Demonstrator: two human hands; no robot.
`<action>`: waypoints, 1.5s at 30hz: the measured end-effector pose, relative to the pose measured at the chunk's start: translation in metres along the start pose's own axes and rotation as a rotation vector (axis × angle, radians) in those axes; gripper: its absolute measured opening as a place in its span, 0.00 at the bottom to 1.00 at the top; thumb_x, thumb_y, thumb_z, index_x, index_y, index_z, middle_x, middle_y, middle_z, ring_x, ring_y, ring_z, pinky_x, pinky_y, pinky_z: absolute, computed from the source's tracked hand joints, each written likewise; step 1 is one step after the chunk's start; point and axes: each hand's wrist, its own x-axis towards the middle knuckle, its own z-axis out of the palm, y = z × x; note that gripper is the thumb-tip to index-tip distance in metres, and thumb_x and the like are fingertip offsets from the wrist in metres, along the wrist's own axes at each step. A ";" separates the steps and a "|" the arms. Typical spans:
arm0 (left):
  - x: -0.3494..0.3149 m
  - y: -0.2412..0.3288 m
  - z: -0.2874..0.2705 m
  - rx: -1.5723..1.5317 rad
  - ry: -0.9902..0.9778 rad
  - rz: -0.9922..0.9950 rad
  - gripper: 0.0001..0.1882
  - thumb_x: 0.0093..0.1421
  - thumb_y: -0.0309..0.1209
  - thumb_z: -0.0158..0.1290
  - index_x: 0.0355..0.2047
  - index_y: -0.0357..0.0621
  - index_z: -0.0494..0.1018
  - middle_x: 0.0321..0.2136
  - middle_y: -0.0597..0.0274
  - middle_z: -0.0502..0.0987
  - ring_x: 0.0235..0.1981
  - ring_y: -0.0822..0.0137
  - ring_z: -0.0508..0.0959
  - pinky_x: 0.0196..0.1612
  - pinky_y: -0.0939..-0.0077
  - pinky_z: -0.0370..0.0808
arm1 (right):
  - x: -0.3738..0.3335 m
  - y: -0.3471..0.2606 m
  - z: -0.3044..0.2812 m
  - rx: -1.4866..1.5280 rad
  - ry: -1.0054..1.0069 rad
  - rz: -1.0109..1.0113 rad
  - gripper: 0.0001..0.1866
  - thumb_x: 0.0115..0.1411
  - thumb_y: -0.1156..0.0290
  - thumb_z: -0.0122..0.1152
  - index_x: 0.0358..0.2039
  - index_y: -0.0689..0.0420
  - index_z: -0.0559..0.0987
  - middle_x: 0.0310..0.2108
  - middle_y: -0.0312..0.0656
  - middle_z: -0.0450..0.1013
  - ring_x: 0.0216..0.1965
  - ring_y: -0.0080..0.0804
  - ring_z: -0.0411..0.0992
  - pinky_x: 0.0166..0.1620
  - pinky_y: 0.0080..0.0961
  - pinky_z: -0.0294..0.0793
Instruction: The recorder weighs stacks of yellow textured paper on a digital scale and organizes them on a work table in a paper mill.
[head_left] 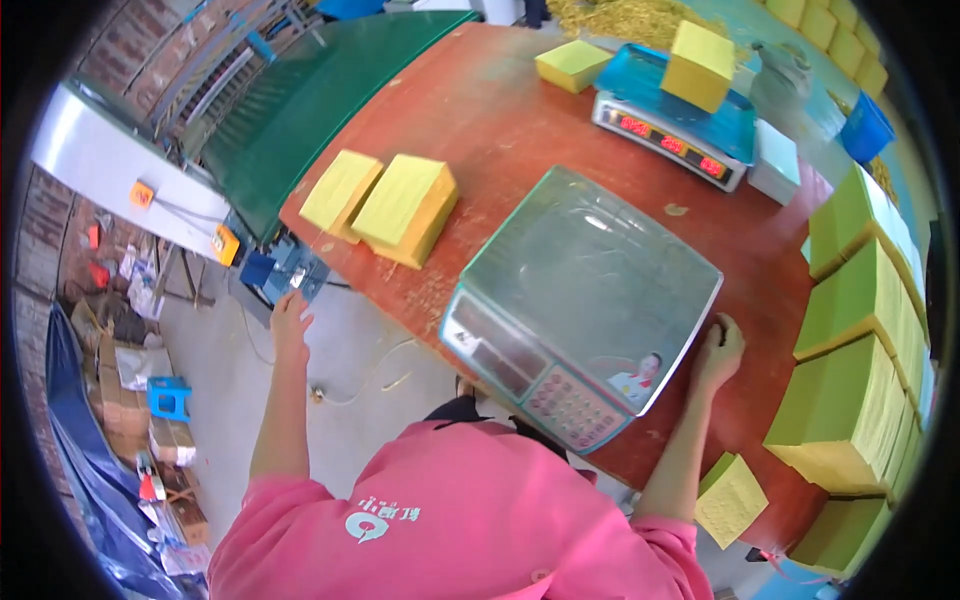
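My left hand (291, 322) hangs beyond the table's left edge, fingers loosely apart, its tips in line with a small silvery thing (298, 278) on a blue piece of equipment (280, 268); whether they touch is unclear. On the red-brown table, my right hand (718, 358) lies beside the right edge of a large scale (590, 270), fingers curved with a dark gap between thumb and forefinger. Nothing shows in its grasp. The scale's pan is bare and its display looks dark. Two stacks of yellow paper (340, 193) (405, 208) stand left of the scale.
A second scale (675, 133) with lit red digits bears a yellow paper block (699, 66); another block (573, 66) lies beside it. Tall yellow stacks (835, 410) line the right side. A green surface (300, 110) adjoins the far left. A blue stool (169, 398) stands on the floor.
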 end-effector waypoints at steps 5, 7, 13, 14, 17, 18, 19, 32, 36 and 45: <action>0.053 0.005 0.006 -0.135 -0.110 0.041 0.21 0.63 0.40 0.53 0.50 0.37 0.70 0.49 0.54 0.73 0.50 0.59 0.75 0.51 0.63 0.74 | 0.020 0.041 -0.027 0.277 -0.110 0.103 0.14 0.61 0.77 0.52 0.46 0.64 0.79 0.46 0.43 0.76 0.48 0.33 0.73 0.53 0.26 0.71; 0.076 0.015 0.001 -0.168 -0.165 0.036 0.20 0.64 0.38 0.52 0.49 0.36 0.71 0.47 0.54 0.75 0.48 0.60 0.76 0.50 0.64 0.74 | 0.023 0.022 -0.049 0.699 0.030 0.460 0.17 0.63 0.75 0.50 0.52 0.64 0.75 0.51 0.43 0.73 0.51 0.34 0.71 0.56 0.29 0.69; 0.138 0.096 0.011 -0.242 -0.424 0.207 0.17 0.66 0.35 0.49 0.47 0.31 0.71 0.43 0.50 0.77 0.44 0.60 0.79 0.51 0.68 0.74 | -0.039 -0.252 -0.054 0.575 0.331 0.006 0.16 0.63 0.76 0.47 0.49 0.68 0.74 0.45 0.46 0.75 0.48 0.34 0.73 0.51 0.29 0.73; 0.149 0.109 0.020 -0.245 -0.516 0.234 0.16 0.67 0.33 0.47 0.47 0.31 0.70 0.43 0.49 0.77 0.45 0.60 0.78 0.52 0.68 0.74 | -0.058 -0.299 -0.036 0.579 0.354 -0.039 0.16 0.63 0.76 0.46 0.49 0.69 0.74 0.44 0.46 0.76 0.47 0.34 0.74 0.50 0.28 0.73; 0.162 0.137 0.043 -0.263 -0.775 0.248 0.17 0.68 0.33 0.47 0.48 0.31 0.70 0.44 0.48 0.77 0.46 0.59 0.78 0.52 0.66 0.74 | -0.107 -0.353 0.017 0.462 0.046 -0.299 0.17 0.63 0.76 0.45 0.51 0.66 0.74 0.44 0.46 0.76 0.47 0.33 0.74 0.52 0.27 0.71; 0.165 0.142 0.050 -0.249 -0.869 0.238 0.18 0.67 0.33 0.47 0.50 0.31 0.70 0.46 0.49 0.76 0.50 0.60 0.76 0.55 0.67 0.71 | -0.127 -0.366 0.044 0.526 -0.089 -0.333 0.18 0.63 0.77 0.46 0.52 0.66 0.74 0.45 0.46 0.75 0.48 0.33 0.73 0.54 0.27 0.70; 0.165 0.147 0.062 -0.245 -0.889 0.240 0.18 0.67 0.33 0.47 0.50 0.31 0.70 0.46 0.49 0.76 0.50 0.60 0.76 0.55 0.67 0.71 | -0.146 -0.379 0.069 0.668 -0.203 -0.225 0.19 0.63 0.78 0.47 0.54 0.65 0.72 0.48 0.47 0.74 0.50 0.33 0.72 0.54 0.27 0.70; 0.316 0.068 0.096 -0.143 -0.950 -0.115 0.26 0.62 0.39 0.57 0.55 0.35 0.71 0.53 0.55 0.74 0.53 0.66 0.74 0.54 0.70 0.70 | -0.175 -0.386 0.201 0.660 -0.413 0.123 0.30 0.59 0.70 0.61 0.60 0.65 0.65 0.57 0.54 0.66 0.58 0.42 0.67 0.57 0.33 0.68; 0.293 0.069 0.103 -0.142 -1.109 -0.266 0.25 0.63 0.37 0.55 0.55 0.33 0.70 0.51 0.53 0.75 0.50 0.62 0.77 0.51 0.66 0.76 | -0.152 -0.389 0.265 0.514 -0.337 0.235 0.42 0.48 0.57 0.71 0.59 0.65 0.64 0.57 0.55 0.66 0.60 0.45 0.64 0.61 0.36 0.63; 0.232 0.071 0.086 0.076 -1.202 -0.231 0.32 0.65 0.44 0.50 0.62 0.37 0.59 0.55 0.54 0.70 0.54 0.60 0.72 0.53 0.66 0.74 | -0.196 -0.384 0.246 0.593 -0.383 0.267 0.48 0.50 0.62 0.67 0.65 0.65 0.53 0.63 0.58 0.57 0.64 0.51 0.56 0.65 0.36 0.57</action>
